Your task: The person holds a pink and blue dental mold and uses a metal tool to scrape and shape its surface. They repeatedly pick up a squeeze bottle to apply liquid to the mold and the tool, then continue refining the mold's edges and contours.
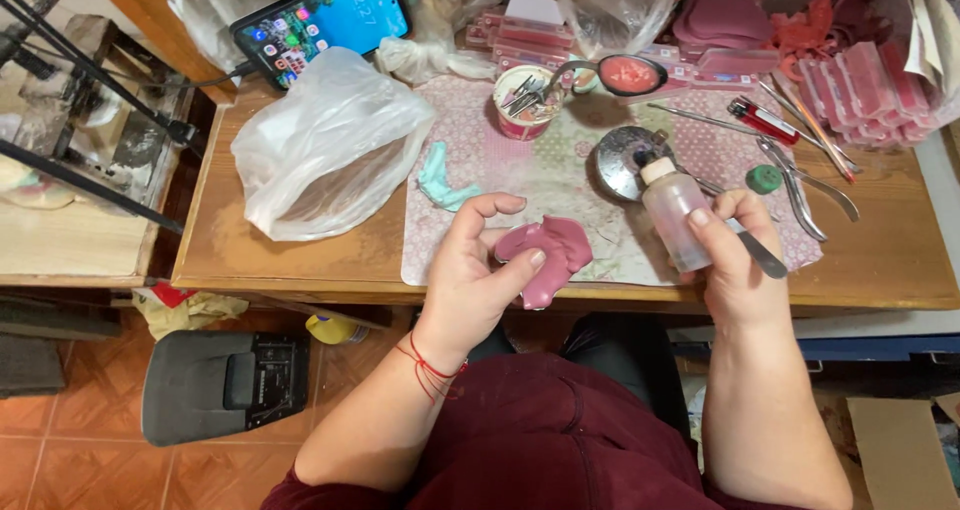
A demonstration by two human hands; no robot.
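Observation:
My left hand (475, 270) holds a pink wax dental plate (552, 255) just above the desk's front edge, thumb pressed on its top. My right hand (735, 255) grips a small clear bottle (672, 215) with a pale neck, tilted toward the plate, and also pinches a metal spatula (760, 253) that sticks out to the right. The bottle's green cap (764, 179) lies on the patterned mat (560, 160) behind that hand. A red string bracelet circles my left wrist.
On the wooden desk (880, 260): a white plastic bag (325, 150), a turquoise cast (440, 178), a cup of tools (525, 100), a round metal dish (620, 160), a red lighter (762, 120), pliers (800, 185), pink wax sheets (870, 85), a lit phone (325, 15). A grey box (220, 382) sits on the floor.

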